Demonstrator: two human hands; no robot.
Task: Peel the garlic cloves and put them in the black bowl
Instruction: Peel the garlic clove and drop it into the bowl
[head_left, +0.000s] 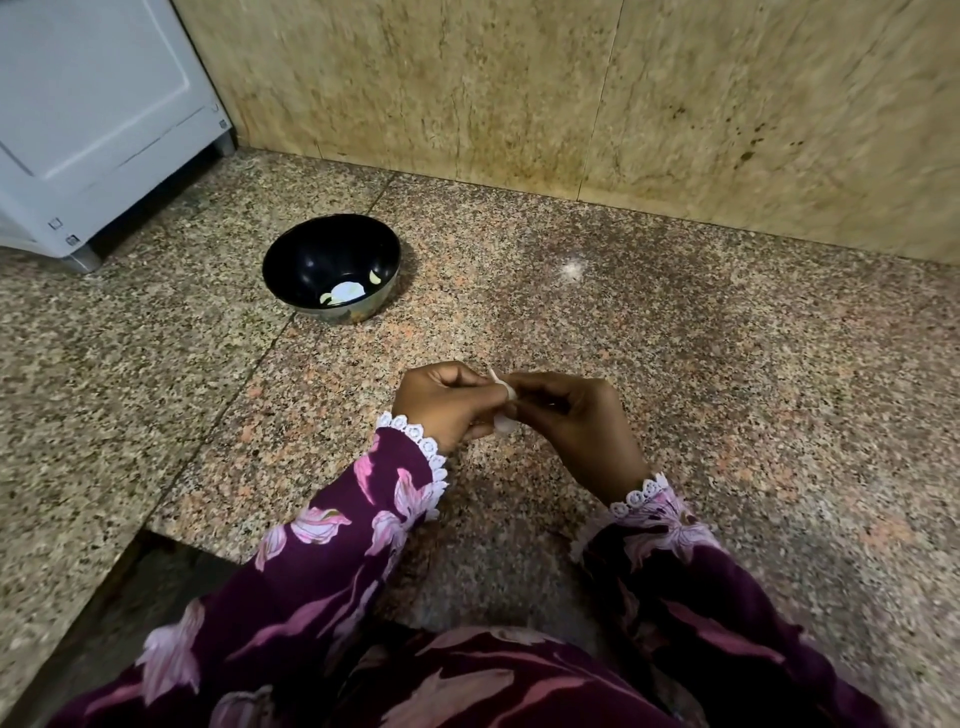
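A person in a purple floral top with lace-edged cuffs works a garlic clove (505, 422) between both hands above the near middle of a speckled granite tabletop (727, 364), with the black bowl (332, 267) standing well apart at the far left, close to a white appliance (93, 119) and a tan stone wall (571, 93). The left hand (447, 402) has its fingers (485, 395) curled in around the clove, gripping it from the left, while the right hand (571, 410) meets it from the right with thumb and fingertips drawn tight in a pinch; a pale sliver of papery skin (493, 375) stands up between the two hands. Much of the clove is hidden by the knuckles, so how much skin remains cannot be told. The step in hand appears to be stripping the skin: it would go best with the left hand holding the clove steady and the right pulling the loosened skin away in one strip along the clove's length, not tearing it in scraps, then checking that no film clings to it. Pale peeled pieces (345, 291) already lie in the bottom of the bowl, one small piece resting higher on its right inner wall, suggesting the task is under way but not finished.
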